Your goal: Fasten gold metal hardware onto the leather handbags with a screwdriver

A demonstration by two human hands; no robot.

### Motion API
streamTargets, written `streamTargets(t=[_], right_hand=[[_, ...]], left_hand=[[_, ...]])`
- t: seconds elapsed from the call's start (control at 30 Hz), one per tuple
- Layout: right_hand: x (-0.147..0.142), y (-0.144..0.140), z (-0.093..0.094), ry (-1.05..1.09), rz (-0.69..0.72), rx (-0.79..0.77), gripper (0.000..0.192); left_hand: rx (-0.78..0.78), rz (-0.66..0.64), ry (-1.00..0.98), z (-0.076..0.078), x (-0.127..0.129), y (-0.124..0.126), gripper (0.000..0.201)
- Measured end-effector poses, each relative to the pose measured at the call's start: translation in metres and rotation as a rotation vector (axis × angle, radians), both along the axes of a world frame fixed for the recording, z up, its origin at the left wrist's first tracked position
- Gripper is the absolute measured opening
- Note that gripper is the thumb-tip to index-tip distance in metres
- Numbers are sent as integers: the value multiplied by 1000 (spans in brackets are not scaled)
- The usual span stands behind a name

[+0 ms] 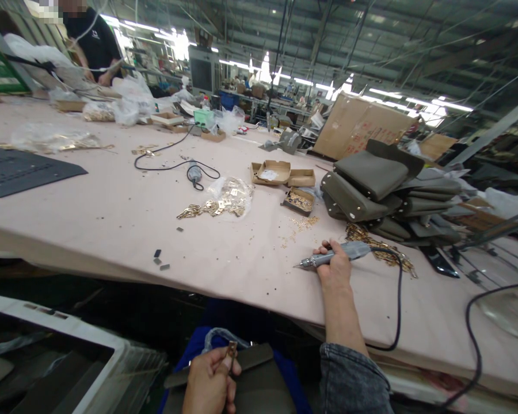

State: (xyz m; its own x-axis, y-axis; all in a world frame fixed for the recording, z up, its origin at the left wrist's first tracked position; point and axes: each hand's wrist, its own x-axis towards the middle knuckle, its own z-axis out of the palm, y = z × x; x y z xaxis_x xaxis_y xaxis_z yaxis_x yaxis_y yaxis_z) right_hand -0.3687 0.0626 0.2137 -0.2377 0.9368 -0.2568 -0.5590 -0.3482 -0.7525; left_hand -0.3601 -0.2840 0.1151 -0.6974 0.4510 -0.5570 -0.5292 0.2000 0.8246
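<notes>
Right hand (334,265), lower centre-right of frame: fingers wrapped closed around a grey electric screwdriver (334,256), held nearly level over the pink table (112,213), bit pointing to frame left. Its black cable (397,305) loops off the rear end and drops over the table's near edge.

Left hand (209,382), bottom centre, below the table edge: thumb and forefinger pinch a small brass-coloured metal fitting (231,349) against the top of an olive-grey bag (250,374) resting on the lap (blue fabric shows beneath it).

Surroundings:
- Just right of the screwdriver hand, loose gold hardware (382,250) strewn on the table, touching the foot of a stack of olive-grey bags (371,190).
- Above the hand, a small open box of gold parts (299,200), with scattered bits (304,223) between it and the hand.
- Centre frame: clear plastic bag of brass plates (231,195), some spilled out to its left; flat cardboard trays (276,171) behind it.
- A second corded tool (194,173) lies mid-table, well apart from both hands.
- Dark grey mat (21,169) at left edge.
- Three small dark chips (159,260) near the table's front edge.
- Large cardboard carton (362,129) behind the bag stack.
- Upper left: another person in a black shirt (95,43) at the far end of the table.
- White bin rim (69,325), lower left, below the table.
</notes>
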Motion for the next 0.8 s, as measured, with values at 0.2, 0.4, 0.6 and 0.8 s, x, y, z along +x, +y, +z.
streamTargets(t=[0.2,0.4,0.6,0.8], right_hand=[[2,1,0,0,-9,3,24],[2,0,0,-3,-25,6,24],[2,0,1,-2,-34,4,23],[2,0,0,-7,-58,11,23]], left_hand=[[15,-15,-1,-2,-1,-1,50],[-15,10,12,-19,0,0,55],[-12,8,18,-22,1,0,48],[10,28,35,-6,3,-1,43]])
